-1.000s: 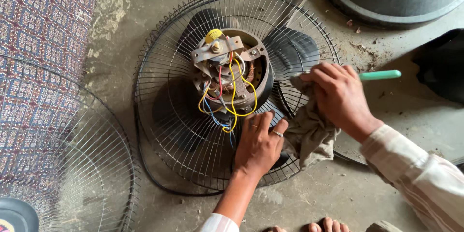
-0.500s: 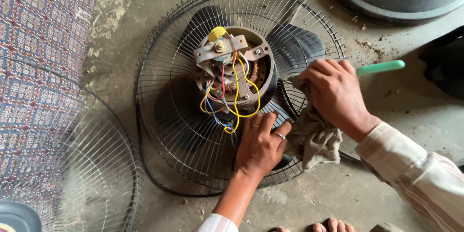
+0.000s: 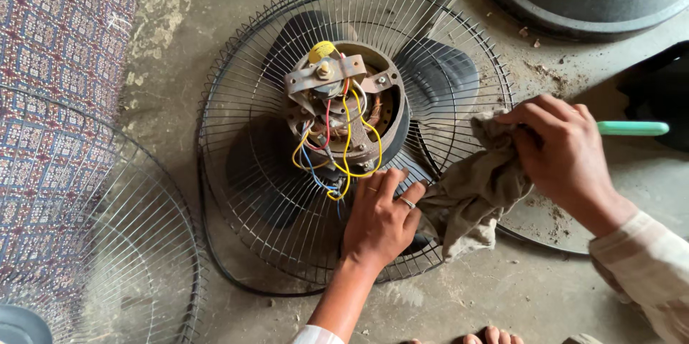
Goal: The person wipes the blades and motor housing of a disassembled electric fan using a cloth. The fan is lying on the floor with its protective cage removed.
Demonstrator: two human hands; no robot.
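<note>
Item: your left hand [image 3: 380,218], fingers flat, steadies the fan guard [image 3: 251,136]; your right hand [image 3: 563,154] grasps a rag [image 3: 474,186] against its wires.

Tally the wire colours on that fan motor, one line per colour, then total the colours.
Wires on the fan motor, under the left hand:
Yellow: 1 colour
Red: 1 colour
Blue: 1 colour
Total: 3 colours; the strands overlap too much to count.
</note>
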